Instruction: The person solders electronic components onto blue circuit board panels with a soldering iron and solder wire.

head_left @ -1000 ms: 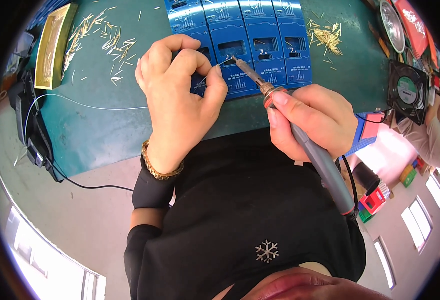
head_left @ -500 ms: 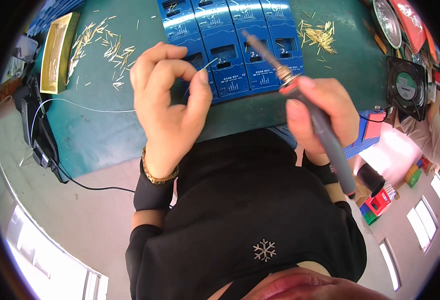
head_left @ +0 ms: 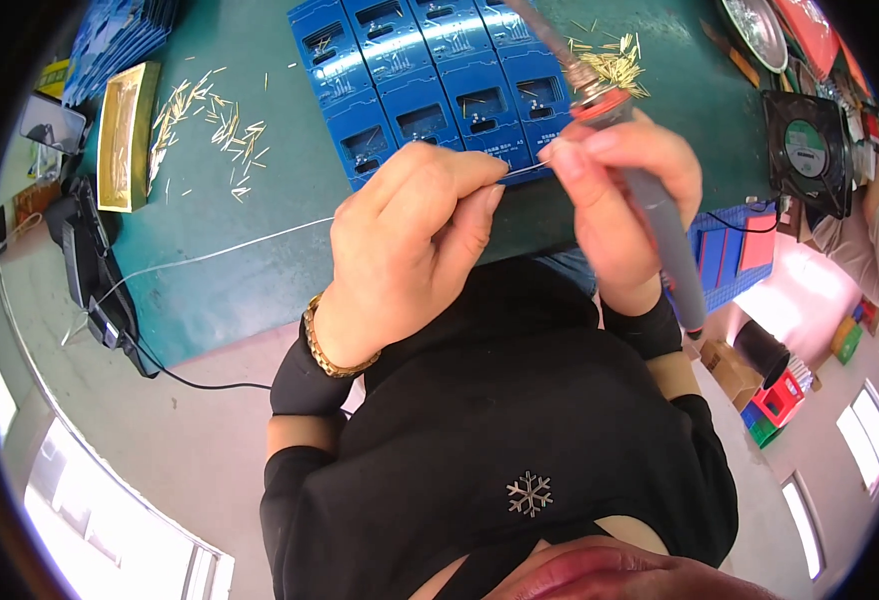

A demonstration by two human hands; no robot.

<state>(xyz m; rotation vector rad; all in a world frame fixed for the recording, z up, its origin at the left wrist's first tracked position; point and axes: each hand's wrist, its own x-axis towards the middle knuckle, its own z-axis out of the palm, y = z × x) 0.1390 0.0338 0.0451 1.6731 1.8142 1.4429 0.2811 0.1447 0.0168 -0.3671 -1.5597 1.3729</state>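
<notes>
My left hand (head_left: 405,240) is closed, with thumb and forefinger pinching a thin silvery solder wire (head_left: 245,243). The wire trails off to the left across the mat. My right hand (head_left: 625,200) is wrapped round a grey soldering iron (head_left: 665,225) with a red collar, its tip pointing up and away to the far left. The right thumb and forefinger also pinch the wire's free end, so a short length spans between both hands. Just beyond lies a panel of blue circuit boards (head_left: 385,100) with rectangular cutouts; my hands cover part of its near edge.
Loose brass-coloured pins (head_left: 228,125) lie left of the panel, and another pile of pins (head_left: 615,65) lies right. A yellow-edged box (head_left: 125,135) stands at left near stacked blue boards (head_left: 120,45). A black fan (head_left: 808,150) and metal dish (head_left: 757,32) sit right.
My left hand has moved right and nearer me with the solder wire. My right thumb and forefinger have come to the wire's end, while the soldering iron's tip has swung up away from the boards.
</notes>
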